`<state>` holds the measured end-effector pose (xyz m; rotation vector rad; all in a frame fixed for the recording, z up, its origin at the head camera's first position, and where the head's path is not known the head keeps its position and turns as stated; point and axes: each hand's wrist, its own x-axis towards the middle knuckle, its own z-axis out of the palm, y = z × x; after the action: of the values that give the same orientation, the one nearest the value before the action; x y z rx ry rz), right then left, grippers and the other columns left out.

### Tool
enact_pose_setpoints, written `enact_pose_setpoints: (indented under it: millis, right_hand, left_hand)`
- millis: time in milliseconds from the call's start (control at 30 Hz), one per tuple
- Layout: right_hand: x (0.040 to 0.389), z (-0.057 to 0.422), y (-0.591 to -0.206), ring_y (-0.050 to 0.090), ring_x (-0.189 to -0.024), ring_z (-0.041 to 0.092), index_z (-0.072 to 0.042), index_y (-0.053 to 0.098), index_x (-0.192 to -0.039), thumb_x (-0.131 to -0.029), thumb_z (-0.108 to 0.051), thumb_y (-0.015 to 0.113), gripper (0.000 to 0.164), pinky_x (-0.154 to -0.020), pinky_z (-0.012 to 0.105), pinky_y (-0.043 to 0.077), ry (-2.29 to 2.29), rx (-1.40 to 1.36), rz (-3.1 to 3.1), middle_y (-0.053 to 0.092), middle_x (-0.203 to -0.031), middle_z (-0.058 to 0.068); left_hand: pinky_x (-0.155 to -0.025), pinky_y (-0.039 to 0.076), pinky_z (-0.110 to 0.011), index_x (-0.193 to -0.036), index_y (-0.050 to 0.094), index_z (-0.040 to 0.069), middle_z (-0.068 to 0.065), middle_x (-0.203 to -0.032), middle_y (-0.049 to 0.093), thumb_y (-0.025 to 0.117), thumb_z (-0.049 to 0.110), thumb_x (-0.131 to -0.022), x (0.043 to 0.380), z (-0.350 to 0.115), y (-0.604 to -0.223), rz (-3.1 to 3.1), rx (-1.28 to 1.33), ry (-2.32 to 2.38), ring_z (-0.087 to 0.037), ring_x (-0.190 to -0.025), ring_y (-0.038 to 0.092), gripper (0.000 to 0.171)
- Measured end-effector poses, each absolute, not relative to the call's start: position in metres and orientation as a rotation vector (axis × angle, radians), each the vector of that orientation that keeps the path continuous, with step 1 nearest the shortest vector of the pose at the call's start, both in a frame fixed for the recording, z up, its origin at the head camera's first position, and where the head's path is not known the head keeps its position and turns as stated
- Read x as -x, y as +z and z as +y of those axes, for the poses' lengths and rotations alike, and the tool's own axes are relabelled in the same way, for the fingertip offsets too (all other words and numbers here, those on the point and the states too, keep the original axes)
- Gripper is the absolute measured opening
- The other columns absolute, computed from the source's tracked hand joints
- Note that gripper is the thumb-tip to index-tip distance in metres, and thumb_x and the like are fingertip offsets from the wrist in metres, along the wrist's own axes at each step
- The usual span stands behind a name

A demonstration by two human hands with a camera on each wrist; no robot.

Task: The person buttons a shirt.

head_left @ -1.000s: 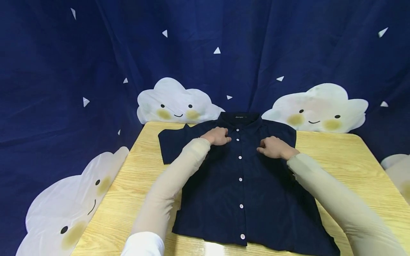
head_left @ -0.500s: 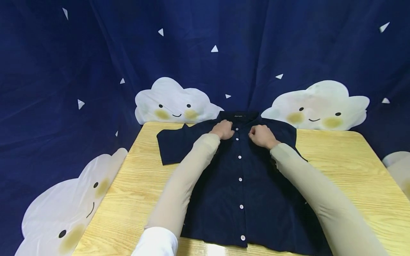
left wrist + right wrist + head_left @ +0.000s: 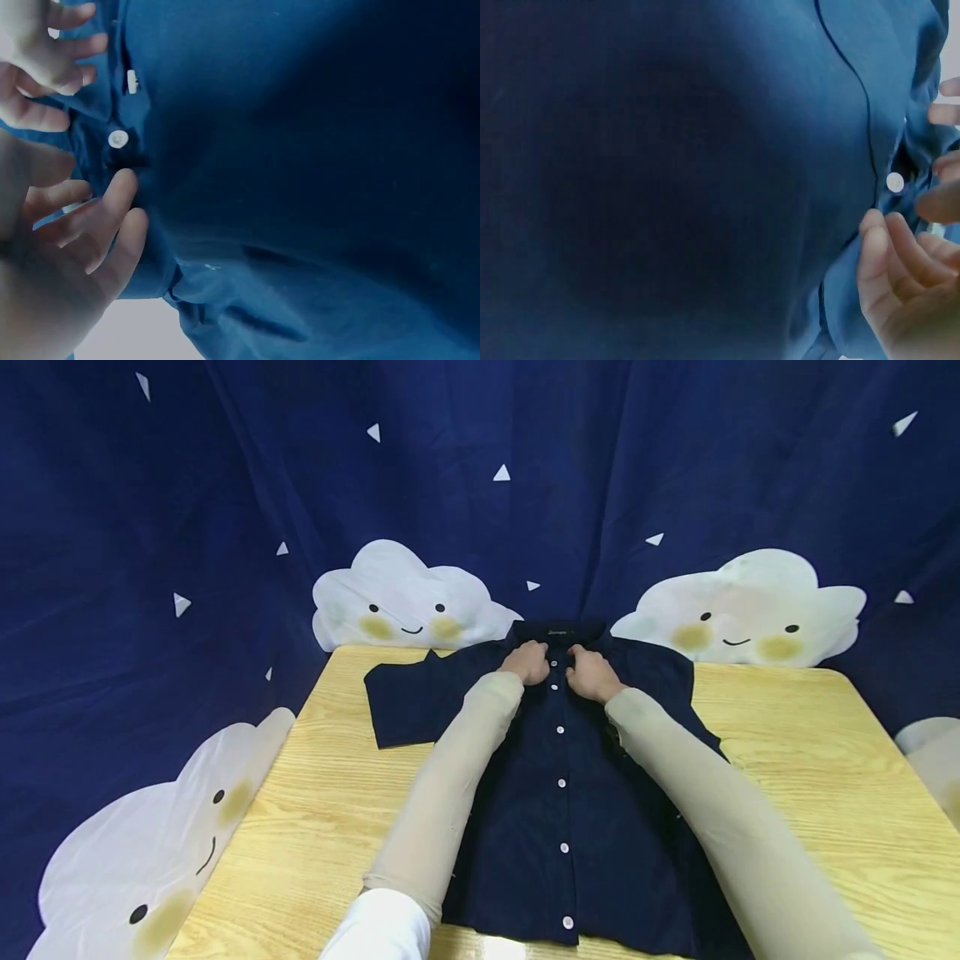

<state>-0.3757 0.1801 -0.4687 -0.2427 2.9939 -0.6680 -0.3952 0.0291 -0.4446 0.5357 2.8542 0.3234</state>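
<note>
A dark navy short-sleeved shirt (image 3: 517, 835) lies spread flat, front up, its white buttons running down the middle. Just below the collar (image 3: 534, 630), my left hand (image 3: 527, 662) and right hand (image 3: 592, 675) face each other on either side of the top button (image 3: 554, 663). In the left wrist view, the thumb and fingers of my left hand (image 3: 67, 255) are loosely bent at the placket, a gap between them. The right wrist view has the fingertips of my right hand (image 3: 922, 289) close to the placket edge, near a white button (image 3: 895, 182).
Beneath the shirt is a light wood table (image 3: 352, 793). A dark blue curtain (image 3: 450, 468) with white triangles and smiling clouds hangs behind and to the left. Both forearms, in beige sleeves (image 3: 442, 802), reach across the shirt.
Both hands have moved inward and up the shirt towards the collar, the right hand farther than the left. The shirt lies in much the same place.
</note>
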Motion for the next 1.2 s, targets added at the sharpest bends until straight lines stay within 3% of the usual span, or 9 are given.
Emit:
enact_pose_setpoints:
  millis: [267, 500, 667, 833, 1033, 1200]
  right_hand:
    - [0.385, 0.174, -0.476, 0.045, -0.12, 0.045, 0.005, 0.022, -0.145, -0.092, -0.014, 0.049, 0.062, -0.099, 0.052, 0.035, -0.622, 0.28, 2.871, 0.042, -0.134, 0.034]
    - [0.396, 0.174, -0.482, 0.034, -0.128, 0.045, 0.002, 0.011, -0.149, -0.093, -0.014, 0.045, 0.067, -0.104, 0.052, 0.029, -0.549, 0.306, 2.803, 0.033, -0.139, 0.035]
    - [0.399, 0.176, -0.482, 0.037, -0.127, 0.045, 0.006, 0.02, -0.146, -0.093, -0.015, 0.045, 0.062, -0.104, 0.051, 0.029, -0.552, 0.309, 2.79, 0.037, -0.138, 0.034]
    - [0.396, 0.177, -0.486, 0.045, -0.119, 0.042, 0.002, 0.032, -0.139, -0.093, -0.016, 0.044, 0.051, -0.099, 0.05, 0.035, -0.624, 0.232, 2.789, 0.044, -0.132, 0.032]
    - [0.395, 0.175, -0.488, 0.051, -0.108, 0.039, -0.001, 0.038, -0.128, -0.095, -0.022, 0.04, 0.039, -0.091, 0.049, 0.039, -0.792, 0.12, 2.823, 0.049, -0.124, 0.029]
    - [0.391, 0.171, -0.488, 0.055, -0.098, 0.037, -0.002, 0.047, -0.114, -0.099, -0.033, 0.038, 0.036, -0.085, 0.047, 0.041, -0.923, -0.04, 2.885, 0.055, -0.109, 0.023]
  left_hand:
    - [-0.108, 0.027, -0.033, -0.148, 0.029, 0.01, -0.007, -0.151, 0.029, 0.043, 0.019, -0.098, 0.398, 0.035, -0.455, 2.793, -0.569, 0.246, -0.02, -0.136, 0.03, 0.052]
    - [-0.1, 0.037, -0.037, -0.149, 0.029, 0.016, -0.01, -0.148, 0.03, 0.047, 0.022, -0.099, 0.397, 0.039, -0.46, 2.782, -0.478, 0.275, -0.027, -0.126, 0.043, 0.054]
    - [-0.095, 0.041, -0.039, -0.147, 0.033, 0.017, -0.012, -0.143, 0.035, 0.049, 0.023, -0.098, 0.396, 0.04, -0.467, 2.797, -0.453, 0.314, -0.028, -0.12, 0.048, 0.052]
    - [-0.089, 0.045, -0.039, -0.14, 0.044, 0.021, -0.012, -0.132, 0.044, 0.053, 0.02, -0.095, 0.398, 0.037, -0.474, 2.845, -0.47, 0.329, -0.028, -0.11, 0.054, 0.045]
    - [-0.082, 0.047, -0.037, -0.116, 0.062, 0.023, -0.007, -0.115, 0.052, 0.057, 0.016, -0.092, 0.397, 0.034, -0.474, 2.939, -0.45, 0.338, -0.025, -0.1, 0.057, 0.024]
    - [-0.077, 0.048, -0.034, -0.103, 0.064, 0.02, -0.002, -0.106, 0.057, 0.056, 0.02, -0.094, 0.398, 0.033, -0.471, 2.999, -0.463, 0.372, -0.021, -0.093, 0.059, 0.012]
